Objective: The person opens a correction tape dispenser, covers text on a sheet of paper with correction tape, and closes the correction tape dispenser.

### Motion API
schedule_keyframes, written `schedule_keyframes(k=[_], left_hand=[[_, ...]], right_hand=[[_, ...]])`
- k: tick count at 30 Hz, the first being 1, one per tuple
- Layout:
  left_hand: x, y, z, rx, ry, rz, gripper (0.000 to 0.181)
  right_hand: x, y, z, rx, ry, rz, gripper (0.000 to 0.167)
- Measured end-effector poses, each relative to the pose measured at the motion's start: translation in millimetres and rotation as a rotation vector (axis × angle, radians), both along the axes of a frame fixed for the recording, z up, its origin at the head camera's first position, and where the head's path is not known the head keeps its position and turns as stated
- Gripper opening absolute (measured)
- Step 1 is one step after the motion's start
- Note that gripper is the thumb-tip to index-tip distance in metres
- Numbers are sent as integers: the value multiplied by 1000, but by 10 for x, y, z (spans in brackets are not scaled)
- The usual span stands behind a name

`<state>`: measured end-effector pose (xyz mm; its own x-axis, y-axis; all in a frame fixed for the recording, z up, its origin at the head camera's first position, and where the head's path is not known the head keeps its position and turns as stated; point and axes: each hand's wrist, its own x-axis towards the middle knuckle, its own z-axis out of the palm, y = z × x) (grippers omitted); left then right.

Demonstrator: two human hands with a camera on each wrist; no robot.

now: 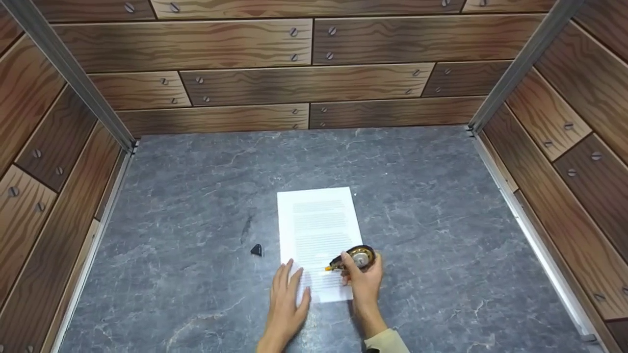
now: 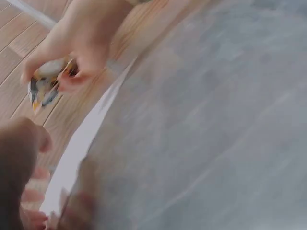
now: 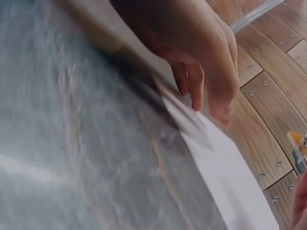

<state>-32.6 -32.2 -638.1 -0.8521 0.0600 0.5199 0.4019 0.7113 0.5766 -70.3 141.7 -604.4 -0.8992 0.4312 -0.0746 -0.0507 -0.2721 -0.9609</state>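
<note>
A printed sheet of paper (image 1: 319,225) lies on the grey table. My right hand (image 1: 367,284) holds a correction tape dispenser (image 1: 360,257) with a see-through dark body and an orange tip. The tip points left, over the lower part of the printed lines; whether it touches the paper I cannot tell. My left hand (image 1: 287,301) is spread at the sheet's lower left edge, its fingers loosely extended. In the left wrist view the dispenser (image 2: 48,81) appears between the right thumb and fingers. A small black cap (image 1: 256,250) lies left of the sheet.
Wood-patterned panels (image 1: 245,44) enclose the table (image 1: 186,196) at the back and both sides. Metal posts (image 1: 520,63) stand at the back corners, and a pale rail (image 1: 539,255) runs along the right edge. A dark smudge marks the tabletop near the cap.
</note>
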Motion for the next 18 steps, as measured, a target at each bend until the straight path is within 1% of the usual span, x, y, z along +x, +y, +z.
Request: schedule_keyframes(k=[2, 3, 5, 7, 9, 11, 12, 13, 15, 18], left_hand=[[-94, -92, 42, 33, 54, -2, 39], [-149, -145, 62, 36, 81, 14, 37], [-271, -255, 94, 27, 130, 69, 32], [-385, -369, 118, 13, 152, 154, 28], [-470, -467, 132, 18, 132, 235, 26], [-526, -542, 131, 40, 87, 289, 28], [-543, -569, 128, 53, 59, 305, 29], [-556, -589, 120, 68, 30, 311, 31], [-574, -611, 93, 85, -21, 301, 37], [-602, -615, 45, 75, -63, 250, 43]], right_hand=[[27, -13, 18, -67, -28, 32, 37], [39, -23, 25, -105, -44, 45, 37], [77, -35, 45, -167, -64, 72, 34], [117, -49, 62, -223, -87, 108, 34], [159, -60, 75, -269, -110, 146, 34], [205, -65, 85, -309, -128, 185, 33], [227, -68, 88, -329, -133, 203, 32], [250, -69, 89, -349, -137, 223, 31], [295, -72, 88, -397, -138, 259, 28], [360, -82, 77, -459, -124, 325, 22]])
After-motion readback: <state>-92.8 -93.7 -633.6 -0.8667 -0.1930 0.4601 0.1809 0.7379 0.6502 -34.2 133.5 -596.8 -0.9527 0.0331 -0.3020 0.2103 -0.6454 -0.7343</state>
